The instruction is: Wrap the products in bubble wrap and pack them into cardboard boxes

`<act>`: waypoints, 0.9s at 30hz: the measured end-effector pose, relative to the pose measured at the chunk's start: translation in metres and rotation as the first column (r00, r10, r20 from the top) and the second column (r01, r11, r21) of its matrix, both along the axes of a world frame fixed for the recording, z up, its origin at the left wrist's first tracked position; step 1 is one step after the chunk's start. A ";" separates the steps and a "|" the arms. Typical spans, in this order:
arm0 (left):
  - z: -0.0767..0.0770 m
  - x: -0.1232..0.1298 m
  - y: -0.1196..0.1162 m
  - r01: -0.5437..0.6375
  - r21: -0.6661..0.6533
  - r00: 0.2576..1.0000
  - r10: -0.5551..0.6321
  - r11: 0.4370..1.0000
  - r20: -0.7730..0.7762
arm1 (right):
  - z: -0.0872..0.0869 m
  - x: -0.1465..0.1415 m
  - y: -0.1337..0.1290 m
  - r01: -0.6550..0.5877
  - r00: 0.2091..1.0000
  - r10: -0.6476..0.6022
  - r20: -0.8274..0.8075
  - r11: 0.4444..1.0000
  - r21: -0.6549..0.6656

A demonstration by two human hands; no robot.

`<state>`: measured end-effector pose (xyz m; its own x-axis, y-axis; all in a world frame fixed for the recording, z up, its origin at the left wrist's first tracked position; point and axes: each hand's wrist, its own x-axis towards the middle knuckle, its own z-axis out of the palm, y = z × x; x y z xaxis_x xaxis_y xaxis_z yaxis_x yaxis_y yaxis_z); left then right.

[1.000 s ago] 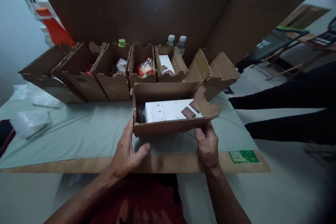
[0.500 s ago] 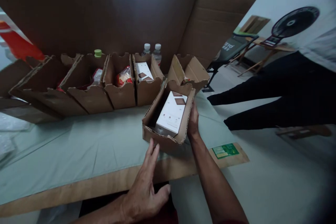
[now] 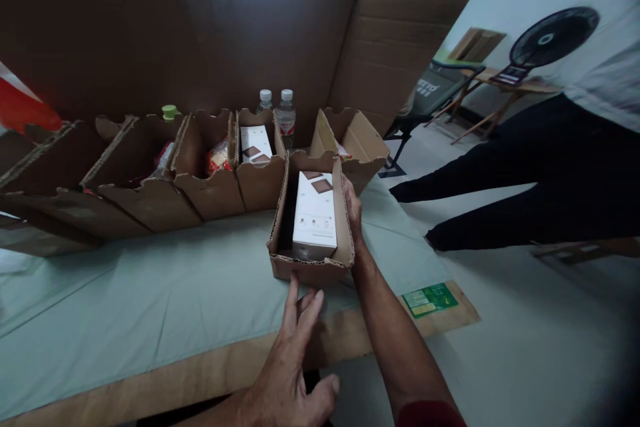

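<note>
A cardboard bin [image 3: 311, 272] stands in front of me on the cloth-covered table, its near end toward me. Inside it lies a white box [image 3: 315, 213] with brown diamond shapes printed on it. My right hand [image 3: 353, 213] grips the bin's right wall from outside; part of its fingers is hidden behind the wall. Below the near end is my left hand [image 3: 295, 353], fingers stretched and thumb apart, holding nothing. Its longest fingertip is at the bin's lower front, seemingly touching it.
Several cardboard bins [image 3: 215, 197] line up behind and left, holding packets and another white box [image 3: 256, 145]. Two bottles [image 3: 287, 117] stand behind them, before a tall cardboard panel [image 3: 225, 33]. Another bin [image 3: 357, 140] is at right. A person's dark-trousered legs [image 3: 500, 167] and a fan [image 3: 550, 40] are beyond.
The bin has turned and now points straighter away from me, with my right hand along its side. My left hand has shifted slightly right, its fingers more spread. The view has also shifted.
</note>
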<state>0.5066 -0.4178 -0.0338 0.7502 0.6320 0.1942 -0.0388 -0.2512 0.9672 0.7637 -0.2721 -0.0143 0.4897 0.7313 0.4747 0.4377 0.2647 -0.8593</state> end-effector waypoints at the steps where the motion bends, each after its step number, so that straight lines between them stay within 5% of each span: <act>1: -0.001 0.003 0.000 -0.001 0.004 1.000 0.001 1.000 0.000 | 0.002 0.001 0.002 0.004 1.000 -0.004 -0.006 1.000 0.012; 15: -0.028 0.027 -0.016 -0.121 0.132 0.990 0.130 0.984 -0.059 | 0.021 0.003 -0.006 -0.103 0.994 0.102 0.036 0.994 0.024; 23: -0.016 0.030 -0.012 -0.038 0.045 0.998 0.041 0.998 -0.053 | 0.017 0.008 -0.002 -0.198 0.980 0.198 0.003 0.980 0.005; 27: -0.021 0.037 -0.013 -0.102 0.119 0.992 0.110 0.988 -0.063 | 0.009 0.019 0.005 -0.194 0.981 0.194 -0.022 0.981 -0.030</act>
